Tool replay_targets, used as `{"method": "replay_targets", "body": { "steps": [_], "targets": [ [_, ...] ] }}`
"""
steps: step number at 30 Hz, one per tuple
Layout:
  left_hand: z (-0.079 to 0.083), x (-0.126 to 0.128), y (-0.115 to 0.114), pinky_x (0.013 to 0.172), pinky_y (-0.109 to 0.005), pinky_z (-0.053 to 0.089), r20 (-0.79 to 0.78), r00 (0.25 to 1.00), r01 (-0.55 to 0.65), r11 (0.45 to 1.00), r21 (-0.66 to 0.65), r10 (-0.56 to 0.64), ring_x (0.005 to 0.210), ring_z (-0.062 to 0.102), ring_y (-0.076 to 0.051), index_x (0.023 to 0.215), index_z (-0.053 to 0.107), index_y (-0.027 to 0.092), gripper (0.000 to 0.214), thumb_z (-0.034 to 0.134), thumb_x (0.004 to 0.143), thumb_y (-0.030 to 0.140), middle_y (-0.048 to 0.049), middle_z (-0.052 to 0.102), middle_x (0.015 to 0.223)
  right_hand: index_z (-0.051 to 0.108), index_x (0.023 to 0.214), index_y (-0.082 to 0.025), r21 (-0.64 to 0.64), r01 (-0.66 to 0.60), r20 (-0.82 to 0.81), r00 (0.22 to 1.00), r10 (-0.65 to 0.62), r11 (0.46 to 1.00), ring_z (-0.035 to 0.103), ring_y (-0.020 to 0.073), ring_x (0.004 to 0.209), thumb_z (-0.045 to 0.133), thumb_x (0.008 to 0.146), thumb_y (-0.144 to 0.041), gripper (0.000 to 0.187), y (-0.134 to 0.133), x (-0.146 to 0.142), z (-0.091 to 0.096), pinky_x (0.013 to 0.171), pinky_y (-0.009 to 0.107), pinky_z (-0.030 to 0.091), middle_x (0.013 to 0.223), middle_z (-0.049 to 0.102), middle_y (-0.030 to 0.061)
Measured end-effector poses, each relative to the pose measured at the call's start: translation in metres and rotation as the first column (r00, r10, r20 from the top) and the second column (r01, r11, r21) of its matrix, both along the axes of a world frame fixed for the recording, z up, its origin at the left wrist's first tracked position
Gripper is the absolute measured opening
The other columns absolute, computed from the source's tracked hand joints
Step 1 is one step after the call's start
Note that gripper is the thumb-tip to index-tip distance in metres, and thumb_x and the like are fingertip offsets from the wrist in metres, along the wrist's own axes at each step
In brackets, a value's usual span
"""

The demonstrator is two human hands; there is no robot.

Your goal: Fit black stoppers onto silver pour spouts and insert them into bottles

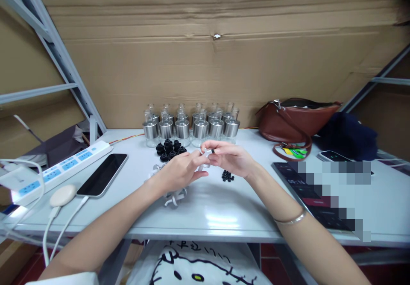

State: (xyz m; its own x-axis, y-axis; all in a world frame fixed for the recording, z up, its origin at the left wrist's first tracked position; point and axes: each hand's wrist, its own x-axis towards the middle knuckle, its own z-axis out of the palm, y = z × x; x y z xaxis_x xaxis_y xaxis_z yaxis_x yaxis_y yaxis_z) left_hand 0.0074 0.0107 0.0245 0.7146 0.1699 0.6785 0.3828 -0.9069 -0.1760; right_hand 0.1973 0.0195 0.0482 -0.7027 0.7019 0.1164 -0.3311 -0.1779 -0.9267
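Your two hands met above the middle of the table (243, 216), raised between its back and front edges. Your left hand (179, 169) gripped a white piece (207, 152), its fingers closed narrowly around it. Your right hand (232, 157) pinched a small dark piece (213, 151) between its fingertips, right at the white piece's upper end; you could not tell from here whether the two touched. The visible part of the white piece slanted, its long axis running from lower left up to the right, that end pointing at your right fingertips. Your fingers hid the rest.

Beneath your left hand, toward the front edge, lay a heap of white parts (174, 196), turned in mixed directions. Tiny black parts (227, 175) sat clustered just beside your right wrist. Farther back lay a group of black stoppers (169, 148), and behind them, near the back edge, metal-collared glass bottles (200, 127) stood upright in rows, necks up. A brown handbag (288, 122) rested toward the back right corner.
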Motion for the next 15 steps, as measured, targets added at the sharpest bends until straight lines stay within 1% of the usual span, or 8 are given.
{"method": "replay_targets", "body": {
  "steps": [4,7,9,11,13,15],
  "targets": [
    [0.000,-0.001,0.000,0.055,-0.025,0.047,0.006,1.000,-0.005,1.000,0.020,0.005,0.056,0.051,-0.010,0.107,0.029,0.020,0.013,0.027,0.099,0.029,-0.0031,0.057,0.088,0.061,0.084,-0.015,0.020,0.022,-0.002,1.000,-0.022,1.000,0.036,0.0074,0.053,0.060,0.068,-0.019,0.017,-0.001,-0.001,0.002,0.056,0.024,0.035,0.069,0.050,-0.0009],
    [0.001,0.000,0.000,0.055,-0.024,0.046,0.024,1.000,0.009,1.000,-0.002,-0.009,0.055,0.051,-0.010,0.108,0.030,0.019,0.013,0.029,0.099,0.029,-0.0016,0.058,0.084,0.059,0.082,-0.015,0.069,0.081,0.008,0.997,-0.082,0.994,0.037,0.0077,0.052,0.062,0.070,-0.028,0.018,-0.002,-0.006,0.000,0.053,0.023,0.032,0.063,0.047,-0.0027],
    [0.001,0.000,-0.001,0.055,-0.024,0.046,0.032,0.999,0.029,0.999,-0.028,-0.028,0.054,0.052,-0.010,0.108,0.029,0.020,0.015,0.029,0.099,0.031,0.0004,0.059,0.080,0.055,0.077,-0.016,0.164,0.133,0.065,0.987,-0.145,0.977,0.036,0.0074,0.050,0.063,0.073,-0.038,0.023,-0.002,-0.010,-0.003,0.050,0.023,0.030,0.059,0.044,-0.0045],
    [0.001,0.001,-0.002,0.056,-0.024,0.047,0.023,0.999,0.045,0.998,-0.047,-0.044,0.053,0.054,-0.010,0.108,0.029,0.019,0.017,0.029,0.099,0.034,0.0017,0.060,0.076,0.049,0.071,-0.017,0.279,0.161,0.176,0.961,-0.215,0.947,0.032,0.0062,0.048,0.062,0.076,-0.047,0.032,-0.002,-0.013,-0.007,0.048,0.022,0.026,0.057,0.041,-0.0060],
    [0.000,0.002,-0.002,0.056,-0.025,0.046,0.000,0.999,0.042,0.997,-0.058,-0.042,0.052,0.054,-0.011,0.106,0.030,0.019,0.021,0.029,0.098,0.038,0.0020,0.061,0.072,0.043,0.065,-0.018,0.381,0.159,0.289,0.915,-0.281,0.911,0.030,0.0059,0.047,0.057,0.080,-0.054,0.041,-0.001,-0.015,-0.011,0.047,0.022,0.024,0.056,0.039,-0.0064],
    [-0.003,0.002,-0.002,0.057,-0.025,0.047,-0.022,0.999,0.028,0.997,-0.068,-0.030,0.051,0.055,-0.011,0.105,0.030,0.019,0.023,0.030,0.097,0.041,0.0021,0.061,0.070,0.041,0.062,-0.019,0.474,0.140,0.374,0.862,-0.343,0.869,0.032,0.0068,0.049,0.049,0.082,-0.058,0.045,0.001,-0.016,-0.013,0.048,0.023,0.026,0.056,0.039,-0.0055]
  ]
}}
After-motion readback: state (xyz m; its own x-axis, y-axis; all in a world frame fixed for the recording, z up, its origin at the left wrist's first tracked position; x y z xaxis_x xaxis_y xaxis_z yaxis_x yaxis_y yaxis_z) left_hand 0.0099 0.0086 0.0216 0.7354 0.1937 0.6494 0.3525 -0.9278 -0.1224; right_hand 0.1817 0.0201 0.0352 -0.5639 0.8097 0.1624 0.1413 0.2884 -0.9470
